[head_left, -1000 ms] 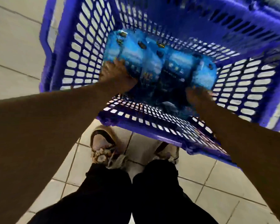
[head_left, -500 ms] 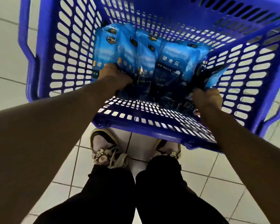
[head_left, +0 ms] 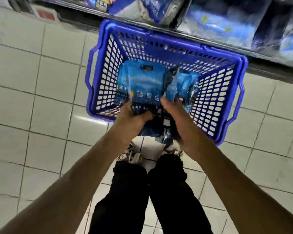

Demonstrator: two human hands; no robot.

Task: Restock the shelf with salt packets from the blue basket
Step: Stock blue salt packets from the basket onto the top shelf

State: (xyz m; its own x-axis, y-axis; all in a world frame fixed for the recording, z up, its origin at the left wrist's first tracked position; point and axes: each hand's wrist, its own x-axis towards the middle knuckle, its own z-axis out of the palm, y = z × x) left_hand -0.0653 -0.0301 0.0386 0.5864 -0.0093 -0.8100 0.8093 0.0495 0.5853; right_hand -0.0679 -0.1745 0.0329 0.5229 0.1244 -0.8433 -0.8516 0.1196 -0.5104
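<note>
Glossy blue salt packets above perforated plastic blue basket

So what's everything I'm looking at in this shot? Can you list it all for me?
blue basket: one, blue plastic mesh, on the floor below the shelf.
salt packets: a bundle, exact count unclear, blue, held between both hands above the basket.
shelf: one, along the top, stocked with blurred blue and white bags.
price tag: one, red and white, top left.
floor tiles: many, pale, all around.
shoes: two, light patterned, largely hidden.
trouser legs: two, black, bottom centre.
left hand: gripping the bundle's near left end.
right hand: against the bundle's right side, fingers fairly straight.
</note>
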